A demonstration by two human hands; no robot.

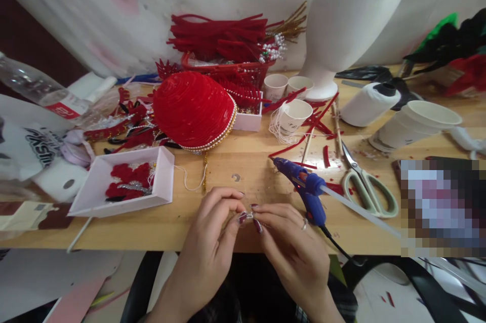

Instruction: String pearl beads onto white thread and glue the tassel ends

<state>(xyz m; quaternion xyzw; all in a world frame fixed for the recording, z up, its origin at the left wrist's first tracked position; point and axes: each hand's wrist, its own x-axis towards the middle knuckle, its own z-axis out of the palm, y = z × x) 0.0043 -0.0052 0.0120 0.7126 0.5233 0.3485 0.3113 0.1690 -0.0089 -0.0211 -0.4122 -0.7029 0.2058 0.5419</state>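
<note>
My left hand (218, 227) and my right hand (290, 237) meet above the table's front edge. Between their fingertips is a small silvery-white piece (249, 215), pinched from both sides and too small to name. A blue glue gun (304, 186) with a clear glue stick lies just right of my right hand. Beyond my left hand, a dome-shaped red cap (193, 110) trimmed with gold and white beads rests on the table. A white box (161, 181) holding red fuzzy pieces and a silvery trim stands to the left.
Scissors (370, 191) with pale green handles lie right of the glue gun. Paper cups (296, 115), a thread cone (368, 105) and a white foam head (341, 24) stand farther back. A red basket (228, 67) holds red fuzzy stems. A plastic bottle (45, 90) leans at left.
</note>
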